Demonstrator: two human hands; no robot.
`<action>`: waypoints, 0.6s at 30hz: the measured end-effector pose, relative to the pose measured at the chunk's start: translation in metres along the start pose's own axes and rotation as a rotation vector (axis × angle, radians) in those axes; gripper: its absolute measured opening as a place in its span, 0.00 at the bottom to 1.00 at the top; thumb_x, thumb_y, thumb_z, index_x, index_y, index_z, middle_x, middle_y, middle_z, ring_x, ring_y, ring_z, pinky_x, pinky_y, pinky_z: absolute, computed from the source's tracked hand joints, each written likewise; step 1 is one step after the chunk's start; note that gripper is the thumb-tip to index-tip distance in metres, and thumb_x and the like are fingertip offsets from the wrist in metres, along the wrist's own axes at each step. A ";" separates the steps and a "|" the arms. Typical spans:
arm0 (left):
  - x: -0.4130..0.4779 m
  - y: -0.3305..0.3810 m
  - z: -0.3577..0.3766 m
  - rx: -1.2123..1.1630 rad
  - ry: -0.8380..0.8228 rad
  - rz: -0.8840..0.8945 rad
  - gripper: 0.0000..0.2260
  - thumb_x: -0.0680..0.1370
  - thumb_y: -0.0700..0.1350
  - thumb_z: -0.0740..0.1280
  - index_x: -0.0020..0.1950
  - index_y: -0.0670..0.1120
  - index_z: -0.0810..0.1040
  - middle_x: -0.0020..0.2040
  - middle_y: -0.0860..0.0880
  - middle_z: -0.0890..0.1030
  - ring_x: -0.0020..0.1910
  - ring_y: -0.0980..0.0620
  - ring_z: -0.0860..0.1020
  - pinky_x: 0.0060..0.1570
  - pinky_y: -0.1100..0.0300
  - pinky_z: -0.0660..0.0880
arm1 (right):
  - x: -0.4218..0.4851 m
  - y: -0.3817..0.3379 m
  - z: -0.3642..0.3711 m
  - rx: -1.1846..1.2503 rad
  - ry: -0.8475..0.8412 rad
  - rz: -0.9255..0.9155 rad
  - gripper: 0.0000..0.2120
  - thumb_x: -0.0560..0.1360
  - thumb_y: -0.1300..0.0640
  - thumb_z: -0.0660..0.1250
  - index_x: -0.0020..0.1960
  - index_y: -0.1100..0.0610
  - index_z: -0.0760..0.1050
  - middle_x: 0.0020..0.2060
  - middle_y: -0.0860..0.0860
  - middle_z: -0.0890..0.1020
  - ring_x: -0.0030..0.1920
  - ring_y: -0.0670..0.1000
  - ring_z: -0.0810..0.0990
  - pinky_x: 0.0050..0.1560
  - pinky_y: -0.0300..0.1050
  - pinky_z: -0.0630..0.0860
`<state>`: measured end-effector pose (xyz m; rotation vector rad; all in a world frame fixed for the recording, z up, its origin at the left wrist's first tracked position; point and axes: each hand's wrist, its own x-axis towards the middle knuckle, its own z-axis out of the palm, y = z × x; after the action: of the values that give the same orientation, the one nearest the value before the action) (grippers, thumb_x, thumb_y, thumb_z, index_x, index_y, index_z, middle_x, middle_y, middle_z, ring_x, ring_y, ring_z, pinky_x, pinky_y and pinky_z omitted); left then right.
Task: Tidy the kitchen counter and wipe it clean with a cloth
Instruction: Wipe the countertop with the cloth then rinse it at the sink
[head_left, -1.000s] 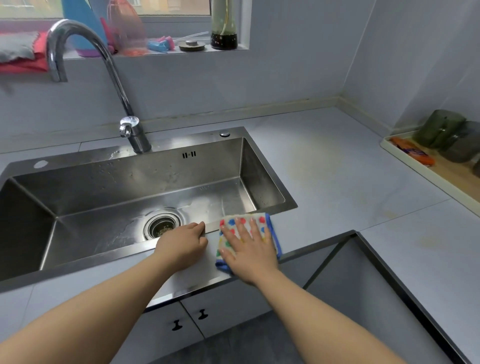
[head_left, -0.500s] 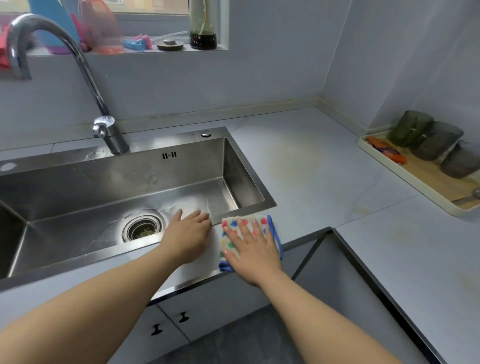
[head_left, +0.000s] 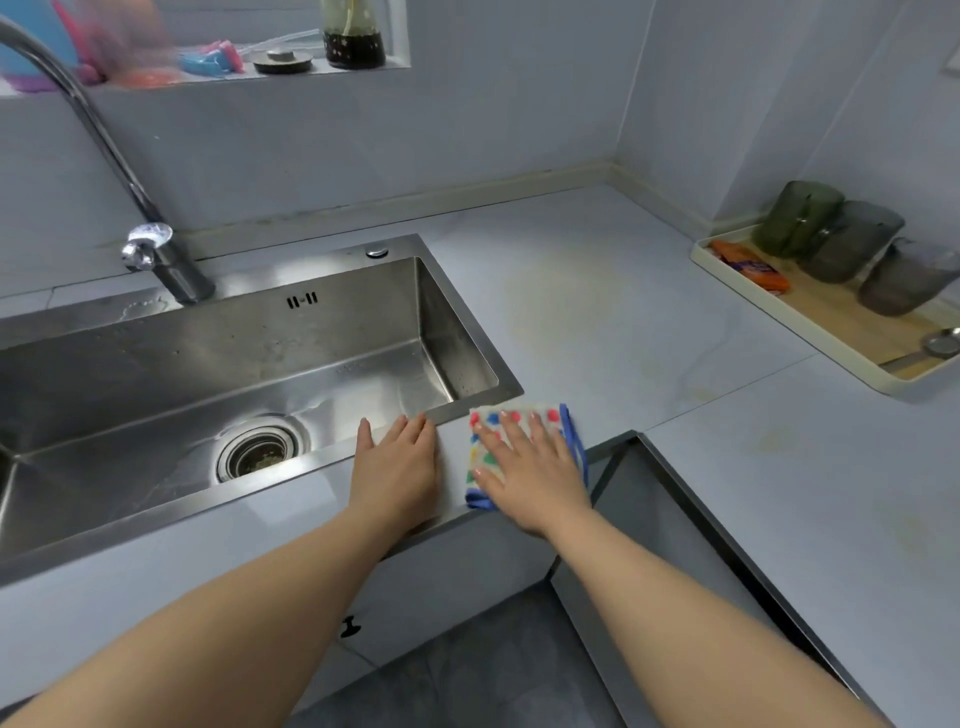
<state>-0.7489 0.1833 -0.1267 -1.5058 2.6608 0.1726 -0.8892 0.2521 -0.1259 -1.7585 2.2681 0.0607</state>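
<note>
Stainless steel sink (head_left: 208, 358): a deep rectangular basin on the left, with a round drain in its floor and a curved chrome tap (head_left: 161, 260) behind it.
Left hand (head_left: 397, 473): lies flat on the narrow counter strip in front of the sink, fingers straight and holding nothing, fingertips at the sink's front rim.
Cloth: a small folded white cloth with red, blue and green dots and a blue border (head_left: 514, 415) lies on the counter just beside the sink's near right corner.
Right hand (head_left: 535, 473): palm down on the cloth, fingers spread and straight, pressing it rather than gripping.
Counter: a pale grey stone-look worktop (head_left: 597, 322) runs back to the corner and shows faint yellowish marks.
Far right: a cream tray with a wooden floor (head_left: 779, 312) holds three dark glass tumblers (head_left: 852, 241) and an orange packet (head_left: 750, 265).
Step in hand: probably wiping, at the front edge by the sink.
Next move: likely a firm sweep of the cloth rightward and back over the marked patches, stopping short of the tray.
</note>
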 end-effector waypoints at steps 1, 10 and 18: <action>0.000 -0.001 -0.001 -0.007 -0.001 0.006 0.18 0.82 0.47 0.48 0.71 0.46 0.63 0.73 0.52 0.65 0.75 0.51 0.60 0.73 0.42 0.47 | 0.001 0.013 -0.003 0.005 0.002 0.042 0.28 0.80 0.41 0.46 0.77 0.44 0.41 0.78 0.47 0.44 0.77 0.54 0.40 0.74 0.53 0.36; 0.016 -0.010 -0.016 -0.009 -0.063 0.136 0.14 0.82 0.46 0.49 0.63 0.46 0.68 0.64 0.52 0.70 0.67 0.52 0.66 0.72 0.46 0.53 | 0.011 -0.010 -0.003 0.056 0.020 0.141 0.28 0.81 0.44 0.46 0.77 0.46 0.39 0.78 0.49 0.43 0.77 0.58 0.40 0.74 0.55 0.37; 0.052 -0.027 -0.022 -0.139 -0.021 0.238 0.15 0.83 0.47 0.49 0.65 0.48 0.70 0.66 0.55 0.70 0.64 0.53 0.69 0.59 0.60 0.62 | 0.034 0.035 -0.016 0.063 -0.009 0.380 0.28 0.81 0.43 0.43 0.77 0.47 0.36 0.77 0.48 0.41 0.77 0.55 0.39 0.75 0.53 0.38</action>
<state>-0.7524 0.1225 -0.1130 -1.2065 2.8573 0.3925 -0.9333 0.2258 -0.1228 -1.2731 2.5355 0.0700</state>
